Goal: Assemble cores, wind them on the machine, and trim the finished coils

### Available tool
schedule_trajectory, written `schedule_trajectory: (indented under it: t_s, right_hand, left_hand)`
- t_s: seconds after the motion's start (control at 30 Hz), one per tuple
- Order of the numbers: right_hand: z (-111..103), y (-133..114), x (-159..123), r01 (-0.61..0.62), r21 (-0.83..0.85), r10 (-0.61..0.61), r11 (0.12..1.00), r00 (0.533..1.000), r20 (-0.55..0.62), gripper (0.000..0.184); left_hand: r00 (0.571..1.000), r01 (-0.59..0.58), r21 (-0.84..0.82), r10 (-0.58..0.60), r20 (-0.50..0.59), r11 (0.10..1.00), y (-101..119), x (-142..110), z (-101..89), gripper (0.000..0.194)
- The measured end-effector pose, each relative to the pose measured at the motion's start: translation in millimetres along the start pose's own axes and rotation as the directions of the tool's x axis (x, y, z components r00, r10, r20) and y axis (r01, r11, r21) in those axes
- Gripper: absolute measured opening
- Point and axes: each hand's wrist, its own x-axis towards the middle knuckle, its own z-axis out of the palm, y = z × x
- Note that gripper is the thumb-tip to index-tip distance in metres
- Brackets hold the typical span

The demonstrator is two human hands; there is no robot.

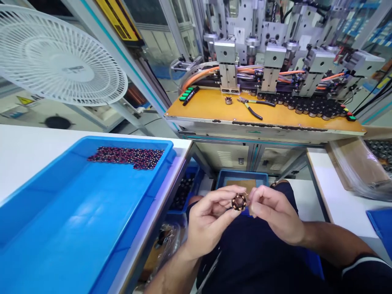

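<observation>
A small round motor stator (234,204) with copper windings and an open centre is pinched between the thumb and fingers of my left hand (203,220), above my lap. Thin copper-coloured wire (246,194) sticks out from its right side. My right hand (277,212) is closed in a pinch at that wire, right beside the stator; its fingertips hide the wire's end. To the left, a blue tray (76,228) holds many similar stators (125,157) packed together at its far end.
Ahead, an orange-topped machine bench (202,108) carries pliers (251,109), a single stator (228,100), a marker (191,96) and many dark round parts (306,105) under press heads. A white fan (61,61) stands left. Bagged cartons (361,163) lie right; blue bins (241,174) sit below.
</observation>
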Motion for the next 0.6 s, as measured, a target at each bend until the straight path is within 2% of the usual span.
schedule_trajectory:
  t_s: [0.07,0.2,0.27,0.37,0.47,0.6]
  right_hand:
    - [-2.3,-5.5,-0.5,-0.019,-0.055,0.021,0.998,0.999,0.04,0.03]
    - [-1.8,-23.5,4.9,-0.086,-0.184,0.107,0.979,0.988,0.107,0.029]
    - [-1.4,-28.8,7.8,-0.128,-0.223,0.151,0.966,0.985,0.089,0.027]
    - [-7.2,-32.0,10.3,-0.189,-0.253,0.217,0.949,0.972,0.088,0.026]
    - [-17.0,-37.1,12.7,-0.252,-0.275,0.298,0.928,0.944,0.14,0.027]
    - [-20.4,-44.5,16.6,-0.276,-0.262,0.327,0.925,0.929,0.175,0.027]
  left_hand:
    - [0.998,0.051,-0.016,-0.051,0.036,0.999,1.5,1.6,-2.9,0.024]
    - [0.994,0.077,-0.029,-0.074,0.082,0.997,1.3,4.6,-3.1,0.035]
    - [0.994,0.088,-0.026,-0.086,0.064,0.996,-0.1,5.0,-1.6,0.035]
    - [0.99,0.136,-0.044,-0.134,0.049,0.99,-1.9,4.3,-0.2,0.026]
    - [0.984,0.169,-0.117,-0.159,0.086,0.979,-2.3,3.8,-0.4,0.028]
    - [0.979,0.186,-0.113,-0.173,0.111,0.976,-1.3,4.1,-1.1,0.028]
